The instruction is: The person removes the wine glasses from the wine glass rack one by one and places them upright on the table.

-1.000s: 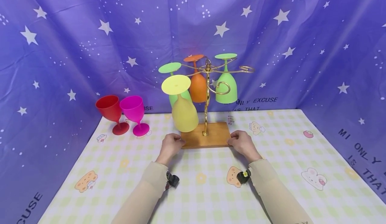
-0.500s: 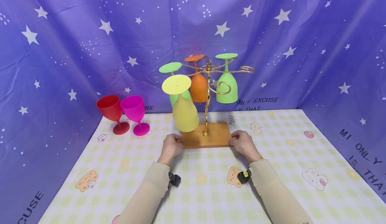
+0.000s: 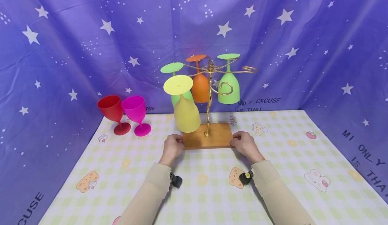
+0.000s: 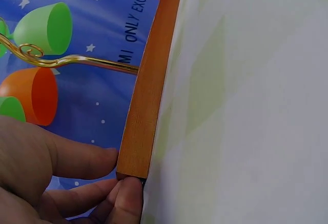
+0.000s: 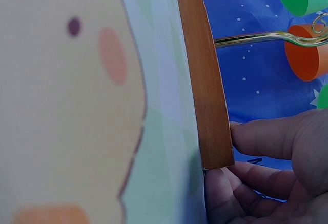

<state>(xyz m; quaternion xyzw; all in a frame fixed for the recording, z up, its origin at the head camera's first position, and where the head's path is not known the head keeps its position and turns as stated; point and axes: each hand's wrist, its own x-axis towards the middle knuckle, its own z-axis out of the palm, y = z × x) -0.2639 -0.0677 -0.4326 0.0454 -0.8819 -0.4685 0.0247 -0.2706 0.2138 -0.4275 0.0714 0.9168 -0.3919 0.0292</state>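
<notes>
A wine glass rack with a gold twisted post [image 3: 208, 112] rises from a rectangular wooden base [image 3: 219, 138] flat on the table. My left hand [image 3: 172, 147] holds the base's left end; in the left wrist view the thumb is on top and fingers are at the end face. My right hand [image 3: 245, 145] holds the right end likewise. Upside down on the rack's arms hang a yellow goblet [image 3: 187, 115] at the front left, an orange goblet [image 3: 200, 87] at the back, a green goblet [image 3: 228, 89] at the right and another green goblet [image 3: 171, 67], partly hidden behind the yellow one.
Upright at the table's back left stand a red goblet [image 3: 110, 107] and a magenta goblet [image 3: 134, 107], close together. Two curled rack arms, one a gold hook [image 3: 225, 88], carry no goblet. A purple starry curtain [image 3: 272, 50] encloses the checked tablecloth [image 3: 200, 201].
My left forearm has shifted slightly to the right since the first frame. Both hands stay on the base, and the rack and goblets keep their places.
</notes>
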